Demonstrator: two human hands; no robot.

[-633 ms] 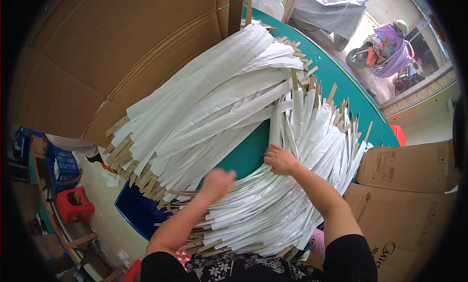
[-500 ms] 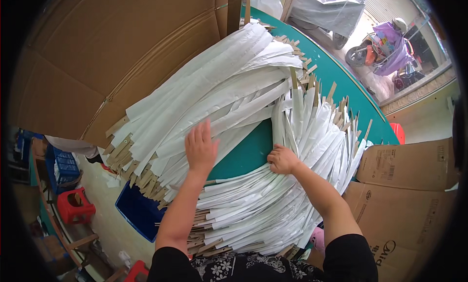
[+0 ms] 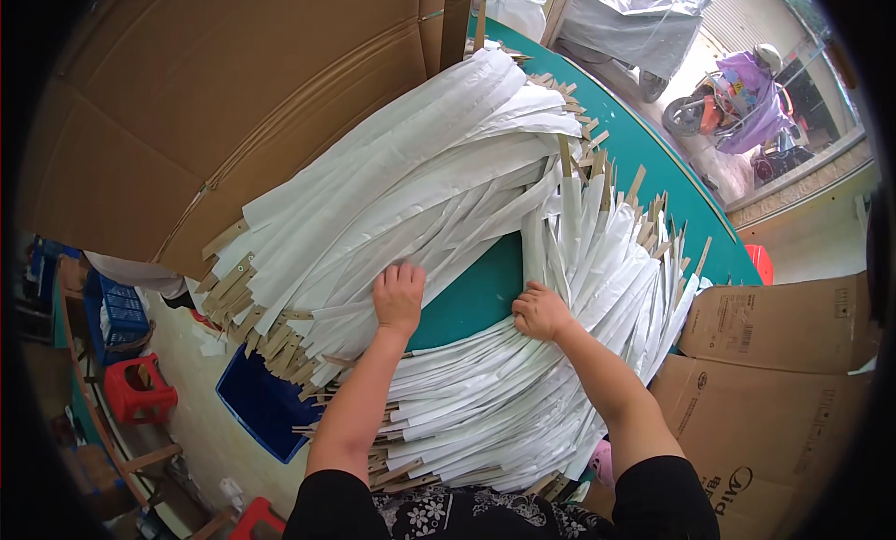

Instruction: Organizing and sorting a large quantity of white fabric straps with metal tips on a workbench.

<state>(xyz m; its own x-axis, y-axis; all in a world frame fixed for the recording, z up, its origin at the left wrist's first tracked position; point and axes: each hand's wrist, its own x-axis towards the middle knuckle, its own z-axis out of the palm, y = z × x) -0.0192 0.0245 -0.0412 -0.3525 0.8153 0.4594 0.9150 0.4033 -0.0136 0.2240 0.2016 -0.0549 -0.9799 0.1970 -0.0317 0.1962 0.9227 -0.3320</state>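
Long flat white strips with stiff brown ends lie in overlapping piles on a green table. My left hand (image 3: 399, 297) is at the lower inner edge of the left pile of white strips (image 3: 411, 157). Its fingers are bent down onto the strips, with the thumb tucked out of sight. My right hand (image 3: 539, 311) has its fingers curled in at the edge where the near pile of strips (image 3: 495, 400) meets the right pile (image 3: 607, 251). The strip edges under its fingertips are mostly hidden.
Green tabletop (image 3: 481, 288) shows between the piles. A tall cardboard sheet (image 3: 233, 92) stands at the left, and a cardboard box (image 3: 775, 325) at the right. Below the table's left side are a dark blue bin (image 3: 266, 405) and a red stool (image 3: 140, 391). A scooter (image 3: 728, 101) stands outside.
My left hand has come down and slightly right, from over the left pile to its lower edge, and its fingers have bent. Some strips there lie differently. My right hand stays nearly in place.
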